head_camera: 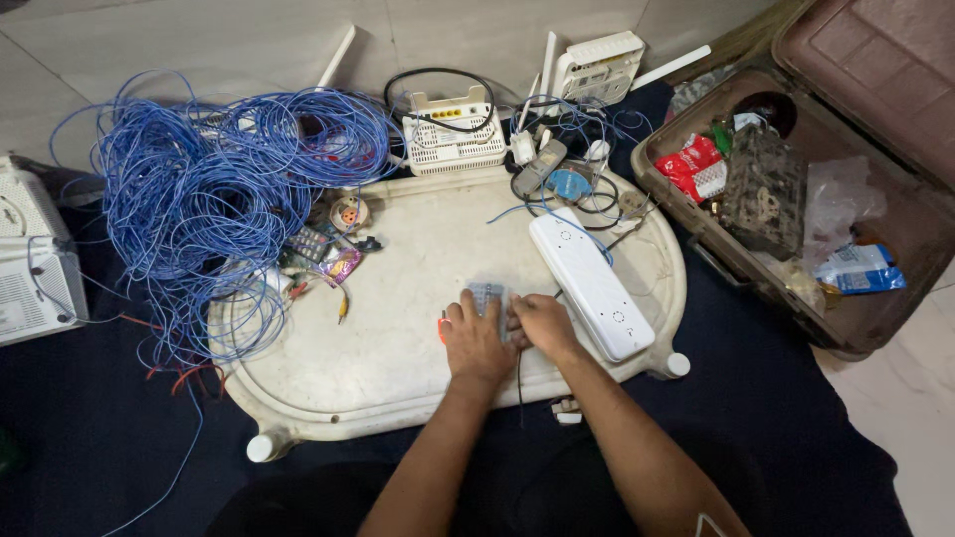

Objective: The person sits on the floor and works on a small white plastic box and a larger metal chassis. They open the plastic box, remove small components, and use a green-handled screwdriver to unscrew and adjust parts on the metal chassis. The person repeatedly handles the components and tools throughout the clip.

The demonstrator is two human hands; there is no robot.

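Both my hands rest together on a small grey rectangular part lying on the white oval tray. My left hand presses on its left side, fingers bent over it, with a small orange piece beside the thumb. My right hand grips its right edge. A thin dark wire runs down from between my hands. A long white power strip lies just right of my right hand.
A big tangle of blue wire covers the tray's left side. White routers stand at the back. An open brown case of parts is at right; a white box at left. Small sockets and plugs lie nearby.
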